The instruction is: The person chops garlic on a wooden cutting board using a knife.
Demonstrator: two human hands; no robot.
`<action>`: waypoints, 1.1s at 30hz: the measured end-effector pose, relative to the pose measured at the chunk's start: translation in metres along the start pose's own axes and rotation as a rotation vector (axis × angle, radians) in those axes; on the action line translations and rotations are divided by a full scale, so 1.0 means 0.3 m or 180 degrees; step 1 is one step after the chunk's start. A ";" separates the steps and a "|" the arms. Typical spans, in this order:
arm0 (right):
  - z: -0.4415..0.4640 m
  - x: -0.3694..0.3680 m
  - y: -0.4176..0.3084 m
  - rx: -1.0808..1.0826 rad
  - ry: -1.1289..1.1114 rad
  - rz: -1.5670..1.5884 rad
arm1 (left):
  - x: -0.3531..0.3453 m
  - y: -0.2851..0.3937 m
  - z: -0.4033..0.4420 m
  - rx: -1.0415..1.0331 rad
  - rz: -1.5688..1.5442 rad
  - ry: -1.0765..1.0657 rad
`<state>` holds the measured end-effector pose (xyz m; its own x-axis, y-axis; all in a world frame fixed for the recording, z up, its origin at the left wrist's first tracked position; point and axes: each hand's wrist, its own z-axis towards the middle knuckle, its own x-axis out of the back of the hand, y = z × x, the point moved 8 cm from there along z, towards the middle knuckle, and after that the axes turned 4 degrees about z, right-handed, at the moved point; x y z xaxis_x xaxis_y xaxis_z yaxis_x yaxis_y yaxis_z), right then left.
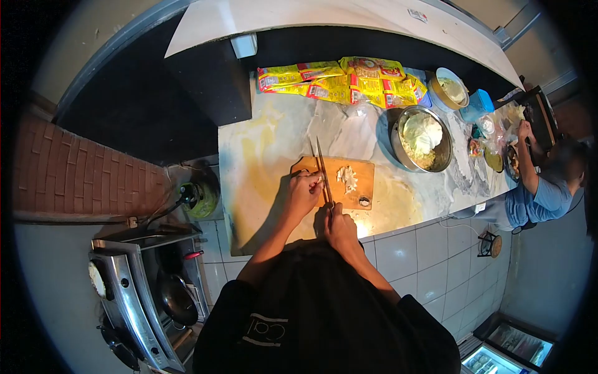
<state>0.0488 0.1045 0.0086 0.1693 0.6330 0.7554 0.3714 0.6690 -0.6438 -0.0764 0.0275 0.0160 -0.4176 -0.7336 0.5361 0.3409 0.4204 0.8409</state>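
A wooden cutting board (pixel 365 176) lies near the counter's front edge. My right hand (pixel 341 225) is wrapped round the handle of a long knife (pixel 323 169), whose blade points away from me over the board. Just left of the blade, my left hand (pixel 304 192) rests on the board with its fingers curled together. What those fingers pinch is mostly hidden; only a small pale bit shows beside the blade. To the right of the knife sits a small pile of chopped pale pieces (pixel 347 179). A small round dark-rimmed item (pixel 365 201) is at the board's lower right corner.
Yellow packets (pixel 330 87) line the back of the marble counter (pixel 261 143). A steel bowl (pixel 398 146) holds cabbage (pixel 422 133). Another bowl (pixel 441 100) stands behind it. At far right a co-worker (pixel 542 196) reaches over the counter. A metal stove (pixel 134 299) is at lower left.
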 end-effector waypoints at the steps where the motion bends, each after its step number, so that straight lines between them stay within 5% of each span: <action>1: -0.001 -0.009 0.000 0.0028 -0.0069 -0.0062 | -0.009 -0.013 0.001 -0.0011 -0.0014 0.0010; 33: -0.026 -0.084 0.017 -0.0203 -0.0033 -0.0261 | 0.001 0.010 0.016 -0.0240 0.0194 0.0176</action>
<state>0.0534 0.0887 -0.0128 0.1266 0.5815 0.8036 0.4410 0.6927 -0.5707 -0.0795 0.0311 0.0191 -0.3477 -0.7372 0.5794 0.4274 0.4253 0.7977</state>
